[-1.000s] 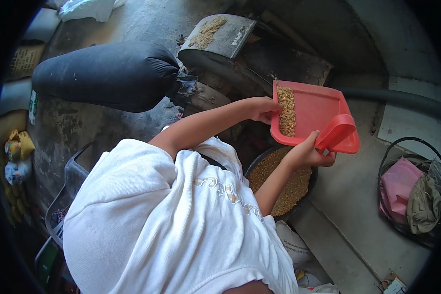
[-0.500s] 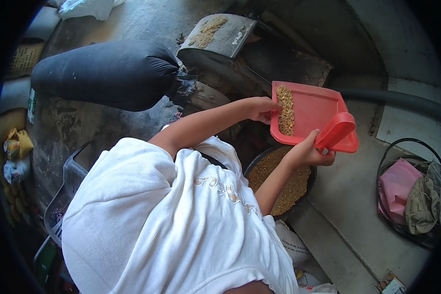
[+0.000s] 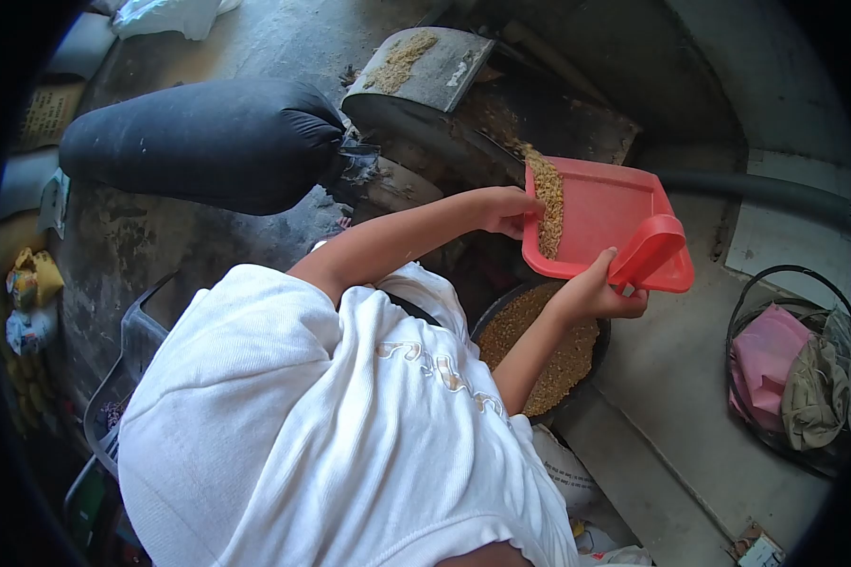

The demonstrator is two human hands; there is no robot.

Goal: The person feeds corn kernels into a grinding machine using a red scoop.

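Both hands, left (image 3: 503, 210) and right (image 3: 591, 295), clamp the red dustpan (image 3: 607, 225) above the basin (image 3: 603, 352), its grain (image 3: 547, 200) just starting to spill out.

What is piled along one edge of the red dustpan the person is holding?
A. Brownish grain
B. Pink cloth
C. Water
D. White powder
A: brownish grain lies heaped along the left edge of the red dustpan, beside the left hand, while the right hand grips the pan near its handle.
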